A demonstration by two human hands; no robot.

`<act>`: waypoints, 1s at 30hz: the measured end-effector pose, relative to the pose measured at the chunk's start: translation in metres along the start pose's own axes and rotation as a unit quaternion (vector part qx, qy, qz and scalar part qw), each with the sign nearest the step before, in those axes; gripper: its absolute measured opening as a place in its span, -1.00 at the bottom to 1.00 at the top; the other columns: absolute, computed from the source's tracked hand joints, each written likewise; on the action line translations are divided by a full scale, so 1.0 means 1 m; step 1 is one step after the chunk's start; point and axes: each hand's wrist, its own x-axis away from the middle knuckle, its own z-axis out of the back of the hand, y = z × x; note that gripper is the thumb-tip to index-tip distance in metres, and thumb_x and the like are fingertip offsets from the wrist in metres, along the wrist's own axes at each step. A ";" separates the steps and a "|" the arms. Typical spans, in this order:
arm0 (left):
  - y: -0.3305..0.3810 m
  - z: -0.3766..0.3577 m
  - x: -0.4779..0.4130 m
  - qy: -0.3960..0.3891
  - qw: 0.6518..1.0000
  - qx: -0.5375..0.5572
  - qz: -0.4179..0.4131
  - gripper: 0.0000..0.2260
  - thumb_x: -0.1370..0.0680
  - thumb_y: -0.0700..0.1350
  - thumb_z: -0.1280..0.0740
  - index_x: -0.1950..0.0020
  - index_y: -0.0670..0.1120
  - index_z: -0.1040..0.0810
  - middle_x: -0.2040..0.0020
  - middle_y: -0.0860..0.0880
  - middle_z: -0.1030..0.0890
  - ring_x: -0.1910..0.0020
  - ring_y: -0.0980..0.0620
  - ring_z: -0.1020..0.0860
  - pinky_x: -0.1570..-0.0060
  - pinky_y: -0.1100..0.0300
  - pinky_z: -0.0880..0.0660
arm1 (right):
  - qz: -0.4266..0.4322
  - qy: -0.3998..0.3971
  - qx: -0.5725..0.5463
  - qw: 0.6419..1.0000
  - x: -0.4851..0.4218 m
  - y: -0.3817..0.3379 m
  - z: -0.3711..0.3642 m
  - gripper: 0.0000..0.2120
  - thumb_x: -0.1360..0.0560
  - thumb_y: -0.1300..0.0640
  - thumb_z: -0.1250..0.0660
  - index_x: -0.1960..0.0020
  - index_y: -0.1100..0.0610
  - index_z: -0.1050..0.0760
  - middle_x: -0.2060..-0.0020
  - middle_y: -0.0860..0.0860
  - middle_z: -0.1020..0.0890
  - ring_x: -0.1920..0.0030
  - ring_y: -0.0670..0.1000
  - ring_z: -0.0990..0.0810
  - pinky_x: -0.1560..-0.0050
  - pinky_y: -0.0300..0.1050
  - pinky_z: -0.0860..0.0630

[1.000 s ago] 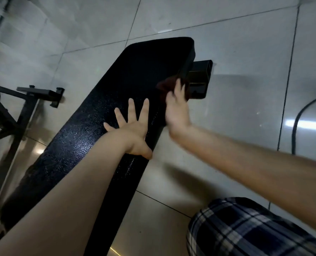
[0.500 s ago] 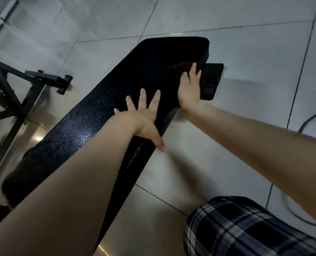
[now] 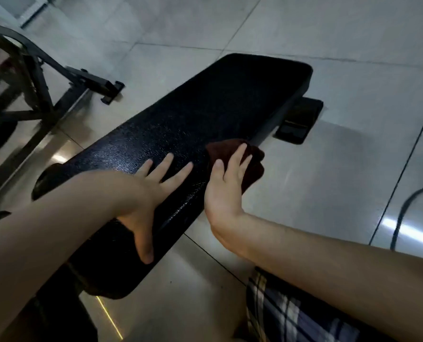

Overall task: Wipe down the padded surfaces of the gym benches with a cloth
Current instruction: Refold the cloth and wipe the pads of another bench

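A long black padded bench (image 3: 205,114) runs from lower left to upper right across the head view. My left hand (image 3: 151,191) lies flat on its top with the fingers spread and the thumb hanging over the near edge. A dark reddish-brown cloth (image 3: 251,164) is pressed against the bench's right side edge by my right hand (image 3: 226,186). The fingers of that hand lie over the cloth and hide part of it.
A black metal foot (image 3: 296,120) of the bench sticks out under its far end. Another machine's dark steel frame (image 3: 45,90) stands on the tiled floor at the left. A black cable (image 3: 403,213) curves across the floor at the right. Checked shorts (image 3: 292,312) show at bottom right.
My right hand has slid the cloth back along the bench's right edge, from the far end toward me. The camera has shifted, so more of the bench shows.
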 end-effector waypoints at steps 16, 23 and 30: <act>-0.018 -0.089 0.049 0.056 0.995 0.043 0.070 0.43 -0.21 0.03 -0.65 -0.25 0.20 0.73 -0.34 0.02 0.69 -0.47 -0.10 0.47 -0.45 -0.34 -0.01 | -0.022 0.080 0.094 0.992 -0.014 -0.022 -0.004 -0.49 -0.69 0.12 0.04 -0.58 0.08 0.15 -0.57 0.09 0.12 -0.56 0.08 0.06 -0.50 -0.08 0.07; -0.021 -0.108 0.039 0.130 0.987 0.067 0.072 0.36 -0.28 -0.15 -0.61 -0.26 0.22 0.69 -0.39 0.01 0.64 -0.49 -0.12 0.45 -0.43 -0.39 0.04 | -0.001 -0.023 0.024 0.999 0.084 0.011 -0.040 -0.43 -0.67 0.14 0.01 -0.57 0.03 0.24 -0.55 0.02 0.25 -0.54 -0.05 0.23 -0.48 -0.21 0.19; -0.026 -0.114 0.034 0.155 0.982 0.085 0.061 0.30 -0.32 -0.26 -0.51 -0.29 0.26 0.67 -0.39 0.03 0.64 -0.47 -0.10 0.48 -0.41 -0.40 0.10 | -0.001 -0.015 0.019 1.000 0.070 0.009 -0.034 -0.45 -0.68 0.14 0.02 -0.57 0.09 0.21 -0.55 0.06 0.22 -0.55 -0.02 0.22 -0.50 -0.17 0.18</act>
